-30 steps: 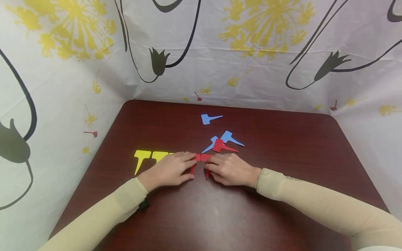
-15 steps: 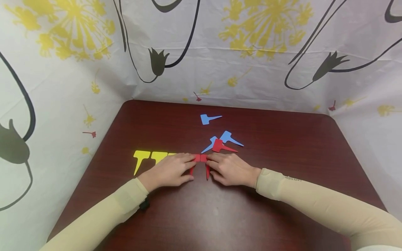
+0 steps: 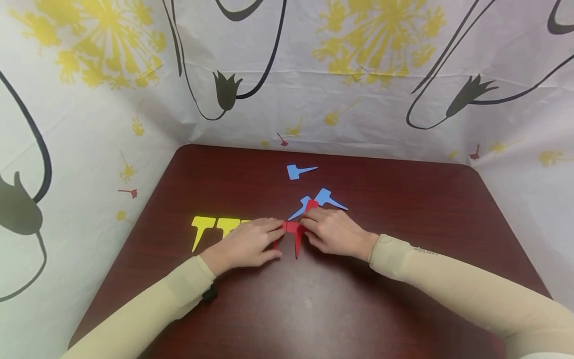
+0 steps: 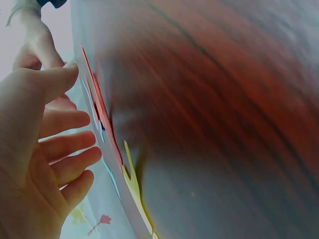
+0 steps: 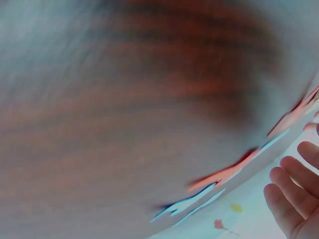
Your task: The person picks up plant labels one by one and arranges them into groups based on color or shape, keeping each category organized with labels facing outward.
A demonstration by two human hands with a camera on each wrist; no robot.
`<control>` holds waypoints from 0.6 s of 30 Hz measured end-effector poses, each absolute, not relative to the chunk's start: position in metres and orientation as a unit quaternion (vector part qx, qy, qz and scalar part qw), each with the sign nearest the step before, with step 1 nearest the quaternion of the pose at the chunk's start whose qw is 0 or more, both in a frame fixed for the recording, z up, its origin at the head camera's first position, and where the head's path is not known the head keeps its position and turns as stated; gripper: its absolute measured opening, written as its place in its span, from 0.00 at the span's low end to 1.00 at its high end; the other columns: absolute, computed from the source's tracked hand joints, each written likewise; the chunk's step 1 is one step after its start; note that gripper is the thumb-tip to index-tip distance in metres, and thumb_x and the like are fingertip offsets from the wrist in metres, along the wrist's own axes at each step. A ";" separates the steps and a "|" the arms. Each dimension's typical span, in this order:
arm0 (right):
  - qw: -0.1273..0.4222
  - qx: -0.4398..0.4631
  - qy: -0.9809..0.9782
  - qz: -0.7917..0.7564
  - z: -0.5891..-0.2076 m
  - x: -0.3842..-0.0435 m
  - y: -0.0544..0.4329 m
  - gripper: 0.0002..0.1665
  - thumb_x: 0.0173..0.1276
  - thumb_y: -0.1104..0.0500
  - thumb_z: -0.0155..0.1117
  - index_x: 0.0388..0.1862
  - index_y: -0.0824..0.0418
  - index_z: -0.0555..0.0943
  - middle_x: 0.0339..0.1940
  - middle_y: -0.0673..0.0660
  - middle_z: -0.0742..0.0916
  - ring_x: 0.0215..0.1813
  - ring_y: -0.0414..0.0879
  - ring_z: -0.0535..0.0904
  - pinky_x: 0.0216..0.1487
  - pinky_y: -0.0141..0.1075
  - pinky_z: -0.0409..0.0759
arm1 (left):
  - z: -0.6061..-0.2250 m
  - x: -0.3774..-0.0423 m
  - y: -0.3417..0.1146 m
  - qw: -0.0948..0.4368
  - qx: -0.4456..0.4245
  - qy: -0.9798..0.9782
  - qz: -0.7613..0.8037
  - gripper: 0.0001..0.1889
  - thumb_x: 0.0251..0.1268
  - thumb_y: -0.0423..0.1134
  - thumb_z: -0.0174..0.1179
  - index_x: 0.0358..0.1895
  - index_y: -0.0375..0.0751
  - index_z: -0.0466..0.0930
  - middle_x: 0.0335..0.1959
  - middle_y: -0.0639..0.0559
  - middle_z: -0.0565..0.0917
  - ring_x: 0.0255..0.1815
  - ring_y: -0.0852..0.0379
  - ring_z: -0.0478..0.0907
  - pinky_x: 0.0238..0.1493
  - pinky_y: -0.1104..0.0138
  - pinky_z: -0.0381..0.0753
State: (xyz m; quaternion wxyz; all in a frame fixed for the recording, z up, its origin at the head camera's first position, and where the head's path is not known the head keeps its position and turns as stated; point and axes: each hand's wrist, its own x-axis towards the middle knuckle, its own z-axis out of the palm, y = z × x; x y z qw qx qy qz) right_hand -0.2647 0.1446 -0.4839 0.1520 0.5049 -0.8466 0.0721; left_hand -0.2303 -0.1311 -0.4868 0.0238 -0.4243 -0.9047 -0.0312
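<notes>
Two red T-shaped plant labels (image 3: pixel 292 227) lie side by side at the middle of the table, stems toward me. My left hand (image 3: pixel 248 243) reaches over the left one, fingertips at its head; its fingers look extended in the left wrist view. My right hand (image 3: pixel 336 232) is over a third red plant label (image 3: pixel 311 204), whose head shows past the fingers while its stem is hidden beneath them. In the right wrist view the right hand's fingers (image 5: pixel 294 174) are spread and loosely bent. Left of the red pair are yellow plant labels (image 3: pixel 203 222) in a row, one partly covered by my left hand.
Two blue plant labels (image 3: pixel 326 195) lie just beyond the right hand, next to the loose red one. Another blue plant label (image 3: pixel 293 172) lies farther back. The dark wooden table (image 3: pixel 394 189) meets patterned cloth walls (image 3: pixel 287 99) at the back and sides.
My right hand has left the right label of the red pair and moved up and away from me, over the loose red plant label. My left hand has barely shifted.
</notes>
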 end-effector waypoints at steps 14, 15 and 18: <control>0.135 0.449 -0.883 0.035 -0.480 -0.285 0.173 0.15 0.59 0.55 0.76 0.43 0.56 0.84 0.35 0.51 0.84 0.33 0.41 0.78 0.33 0.36 0.84 | -0.482 -0.222 -0.105 0.030 -0.419 -0.907 -0.021 0.34 0.68 0.58 0.62 0.70 0.42 0.74 0.70 0.44 0.74 0.70 0.48 0.71 0.69 0.58 0.70; 0.132 0.445 -0.885 0.035 -0.481 -0.287 0.175 0.15 0.59 0.55 0.76 0.43 0.55 0.84 0.35 0.51 0.83 0.33 0.41 0.78 0.32 0.36 0.84 | -0.482 -0.222 -0.103 0.030 -0.417 -0.908 -0.022 0.34 0.68 0.58 0.61 0.70 0.41 0.74 0.70 0.44 0.73 0.70 0.48 0.71 0.69 0.58 0.69; 0.127 0.435 -0.890 0.036 -0.483 -0.291 0.181 0.16 0.58 0.55 0.77 0.44 0.56 0.84 0.34 0.51 0.84 0.32 0.41 0.77 0.31 0.35 0.84 | -0.482 -0.221 -0.095 0.035 -0.413 -0.910 -0.021 0.34 0.69 0.58 0.60 0.71 0.42 0.74 0.70 0.45 0.74 0.70 0.47 0.72 0.69 0.57 0.70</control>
